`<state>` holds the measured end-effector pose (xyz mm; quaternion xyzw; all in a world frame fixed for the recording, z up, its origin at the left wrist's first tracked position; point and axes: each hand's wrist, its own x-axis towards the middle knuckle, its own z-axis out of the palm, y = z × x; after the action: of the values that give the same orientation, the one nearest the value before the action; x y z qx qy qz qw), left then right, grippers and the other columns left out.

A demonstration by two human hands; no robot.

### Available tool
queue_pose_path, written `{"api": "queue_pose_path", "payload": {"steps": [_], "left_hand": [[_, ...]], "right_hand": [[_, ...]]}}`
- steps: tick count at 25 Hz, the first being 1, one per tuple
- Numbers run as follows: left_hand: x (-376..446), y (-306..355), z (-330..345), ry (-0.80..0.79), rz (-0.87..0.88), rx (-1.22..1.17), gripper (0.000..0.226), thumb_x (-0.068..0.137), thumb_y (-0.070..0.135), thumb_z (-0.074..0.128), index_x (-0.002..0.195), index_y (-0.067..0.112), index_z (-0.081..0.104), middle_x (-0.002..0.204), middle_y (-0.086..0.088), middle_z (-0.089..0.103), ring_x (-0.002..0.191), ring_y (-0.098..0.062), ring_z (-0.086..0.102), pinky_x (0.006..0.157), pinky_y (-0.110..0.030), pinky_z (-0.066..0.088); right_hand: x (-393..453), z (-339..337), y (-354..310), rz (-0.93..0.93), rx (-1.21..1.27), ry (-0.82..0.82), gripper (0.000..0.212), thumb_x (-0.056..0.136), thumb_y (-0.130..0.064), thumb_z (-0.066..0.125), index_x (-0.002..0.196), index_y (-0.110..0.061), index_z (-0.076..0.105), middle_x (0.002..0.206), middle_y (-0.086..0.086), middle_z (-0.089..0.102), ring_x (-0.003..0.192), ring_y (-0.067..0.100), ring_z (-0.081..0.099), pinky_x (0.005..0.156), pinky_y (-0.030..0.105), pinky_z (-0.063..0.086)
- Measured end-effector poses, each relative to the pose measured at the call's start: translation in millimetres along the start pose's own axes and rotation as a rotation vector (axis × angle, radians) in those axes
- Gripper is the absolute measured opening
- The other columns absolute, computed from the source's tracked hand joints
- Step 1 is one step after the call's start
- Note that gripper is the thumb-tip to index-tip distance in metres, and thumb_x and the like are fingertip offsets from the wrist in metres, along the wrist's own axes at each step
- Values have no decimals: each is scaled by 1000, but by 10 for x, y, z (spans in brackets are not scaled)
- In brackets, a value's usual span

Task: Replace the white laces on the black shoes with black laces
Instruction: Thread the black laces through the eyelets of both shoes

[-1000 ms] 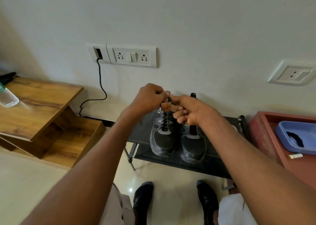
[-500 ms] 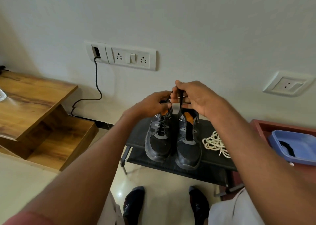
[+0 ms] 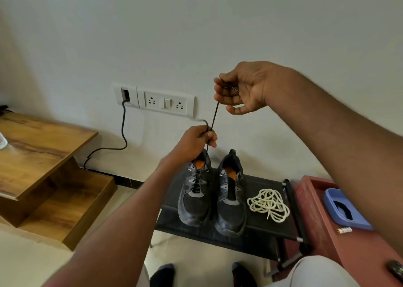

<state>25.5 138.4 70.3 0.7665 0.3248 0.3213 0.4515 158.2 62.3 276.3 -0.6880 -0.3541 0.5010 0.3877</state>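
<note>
Two black shoes stand side by side on a low black rack (image 3: 261, 236). The left shoe (image 3: 194, 196) has a black lace threaded through its eyelets; the right shoe (image 3: 230, 201) shows no lace. A black lace (image 3: 213, 118) runs up taut from the left shoe. My left hand (image 3: 197, 141) pinches that lace just above the shoe's collar. My right hand (image 3: 241, 88) is raised higher and grips the lace's upper end. A heap of white laces (image 3: 268, 203) lies on the rack to the right of the shoes.
A wooden stepped table (image 3: 41, 155) stands at the left. A wall socket panel (image 3: 165, 101) has a black cable (image 3: 123, 134) hanging from it. A red-brown table (image 3: 327, 232) at the right holds a blue tray (image 3: 344, 210). My feet (image 3: 162, 274) are below the rack.
My right hand has risen up and to the right, drawing the black lace taut. My left hand stayed low by the left shoe, holding the lace. The view tilted, showing the white laces fully.
</note>
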Motion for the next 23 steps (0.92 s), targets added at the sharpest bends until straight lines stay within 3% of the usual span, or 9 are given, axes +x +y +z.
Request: {"api": "queue_pose_path", "payload": {"steps": [2, 6, 9, 14, 17, 20, 23], "left_hand": [[-2, 58, -32, 73, 26, -56, 28, 109, 13, 46, 97, 9, 71, 79, -6, 73, 79, -15, 68, 81, -34, 51], [1, 269, -53, 221, 140, -106, 24, 109, 13, 47, 101, 13, 69, 74, -5, 68, 77, -25, 68, 72, -31, 49], [-13, 370, -64, 287, 218, -178, 21, 108, 14, 51, 105, 10, 71, 82, -11, 71, 73, -22, 68, 71, -36, 55], [-59, 523, -113, 400, 290, -311, 21, 103, 8, 56, 112, 11, 76, 85, -5, 74, 78, -24, 69, 66, -36, 56], [-80, 546, -129, 381, 302, -315, 24, 102, 4, 56, 112, 8, 77, 86, 0, 74, 80, -21, 69, 69, -34, 57], [-89, 535, -178, 321, 381, -187, 35, 96, -9, 53, 113, 8, 79, 94, -8, 71, 87, -17, 68, 75, -32, 58], [-98, 496, -269, 287, 470, -69, 49, 92, -15, 52, 123, 14, 75, 90, -9, 71, 88, -21, 69, 80, -43, 59]], "right_hand": [[-12, 30, 66, 23, -58, 1, 25, 107, -30, 55, 93, -20, 73, 80, -6, 73, 79, 14, 73, 80, 32, 49], [42, 99, 297, 106, -92, -39, 31, 108, -31, 52, 102, -13, 77, 75, -3, 71, 77, 15, 71, 73, 31, 51], [88, 89, 422, 164, 70, -98, 32, 107, -30, 53, 99, -11, 77, 79, -3, 70, 76, 16, 72, 75, 31, 52], [45, 18, 605, 135, 237, -156, 37, 105, -34, 56, 85, -14, 78, 80, -3, 68, 75, 18, 71, 76, 32, 50], [102, 14, 785, 156, 331, -183, 61, 108, -55, 39, 100, -8, 76, 88, 4, 73, 79, 22, 72, 76, 35, 52], [195, 19, 839, 153, 457, -249, 78, 106, -67, 25, 109, -5, 73, 92, 6, 73, 81, 23, 73, 74, 36, 54], [183, -24, 726, 156, 383, -301, 78, 103, -70, 34, 103, -5, 77, 90, 0, 72, 80, 18, 71, 69, 32, 55]]}}
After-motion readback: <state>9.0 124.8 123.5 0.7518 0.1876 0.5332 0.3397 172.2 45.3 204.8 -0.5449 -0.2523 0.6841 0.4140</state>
